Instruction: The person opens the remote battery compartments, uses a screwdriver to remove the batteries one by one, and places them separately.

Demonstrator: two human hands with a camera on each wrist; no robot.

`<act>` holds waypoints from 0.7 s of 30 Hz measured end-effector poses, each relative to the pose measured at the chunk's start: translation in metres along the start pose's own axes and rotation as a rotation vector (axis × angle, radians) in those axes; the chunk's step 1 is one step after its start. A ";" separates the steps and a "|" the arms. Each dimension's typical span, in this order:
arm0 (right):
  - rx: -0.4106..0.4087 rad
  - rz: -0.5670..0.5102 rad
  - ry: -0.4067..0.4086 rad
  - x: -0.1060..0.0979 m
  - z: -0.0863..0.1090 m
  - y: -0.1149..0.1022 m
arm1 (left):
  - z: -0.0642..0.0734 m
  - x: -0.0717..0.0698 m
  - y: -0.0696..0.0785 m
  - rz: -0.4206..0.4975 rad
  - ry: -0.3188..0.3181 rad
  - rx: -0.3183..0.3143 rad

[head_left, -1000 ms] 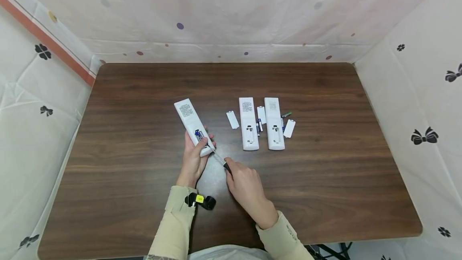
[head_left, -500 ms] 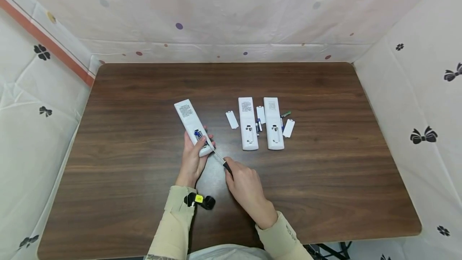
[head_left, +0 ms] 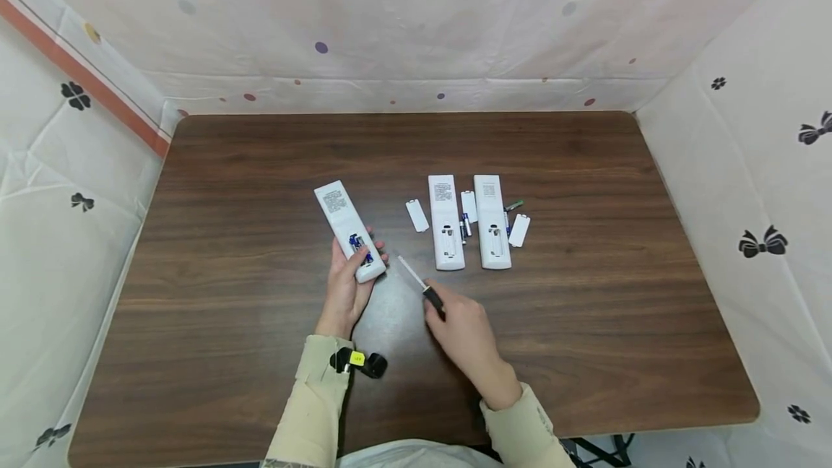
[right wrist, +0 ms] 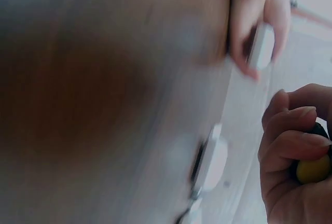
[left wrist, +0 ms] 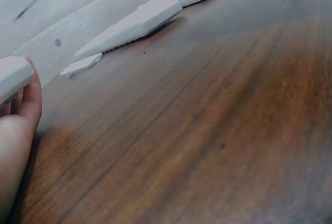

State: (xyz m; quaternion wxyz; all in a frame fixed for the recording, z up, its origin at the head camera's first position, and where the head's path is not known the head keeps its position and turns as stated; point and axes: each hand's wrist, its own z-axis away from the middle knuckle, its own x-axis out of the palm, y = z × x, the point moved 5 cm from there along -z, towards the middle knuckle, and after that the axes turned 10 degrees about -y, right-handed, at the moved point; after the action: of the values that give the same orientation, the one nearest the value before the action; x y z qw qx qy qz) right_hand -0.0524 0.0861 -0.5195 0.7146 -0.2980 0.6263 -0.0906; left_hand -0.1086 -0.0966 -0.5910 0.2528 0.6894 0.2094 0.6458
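My left hand (head_left: 343, 295) grips a white remote control (head_left: 343, 214), its back turned up and tilted. The remote's battery compartment lies uncovered, with blue batteries (head_left: 356, 241) inside and the thumb beside them. To the right and nearer the table's front edge, my right hand (head_left: 464, 331) holds a screwdriver (head_left: 433, 298) by its black handle. The metal shaft points up and left toward the remote, with a gap between tip and remote. In the right wrist view the curled fingers wrap the handle, whose yellow end (right wrist: 313, 171) shows.
Two more white remotes, a left one (head_left: 446, 222) and a right one (head_left: 492, 222), lie back up with uncovered compartments. Battery covers (head_left: 417, 215) and loose batteries (head_left: 466, 227) lie beside them, plus a small green piece (head_left: 514, 205). All rest on the brown wooden table (head_left: 585, 309).
The right hand has drawn the screwdriver away from the remote's compartment, to the right. The left hand and its remote have hardly moved.
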 end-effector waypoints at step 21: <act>0.284 -0.191 0.088 -0.035 -0.004 0.075 | 0.000 0.006 -0.001 -0.072 0.000 -0.033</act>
State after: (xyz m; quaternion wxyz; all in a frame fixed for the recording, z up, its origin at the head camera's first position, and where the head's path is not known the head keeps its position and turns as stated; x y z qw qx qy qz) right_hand -0.0812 0.1626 -0.5307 0.7096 -0.2481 0.6067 -0.2583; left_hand -0.1081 -0.0921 -0.5875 0.2872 0.6772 0.2234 0.6395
